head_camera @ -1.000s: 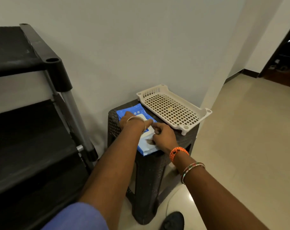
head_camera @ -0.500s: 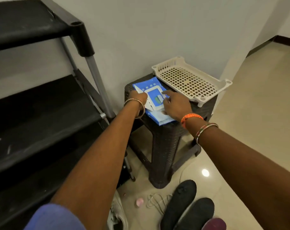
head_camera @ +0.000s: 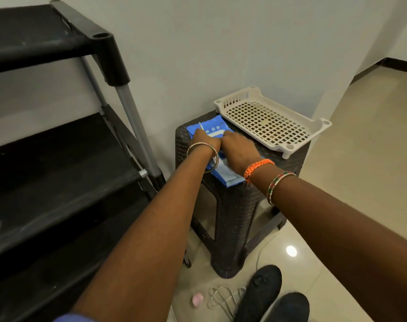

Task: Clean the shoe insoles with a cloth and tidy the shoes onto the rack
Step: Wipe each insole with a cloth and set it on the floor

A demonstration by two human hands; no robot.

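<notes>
While both your left hand (head_camera: 206,141) and right hand (head_camera: 238,151) grip the wipe pack (head_camera: 223,175) on the stool (head_camera: 239,205), insoles (head_camera: 261,296) lie uncleaned on the floor; rack (head_camera: 58,159) holds no shoes in view.

A plain pale wall (head_camera: 221,47) stands ahead of me at twelve o'clock. The glossy beige floor (head_camera: 372,163) runs off toward two o'clock, edged by a dark skirting (head_camera: 381,65), with a bright light spot (head_camera: 291,251) reflected at five o'clock. A dark woven stool (head_camera: 239,217) sits against the wall.
</notes>
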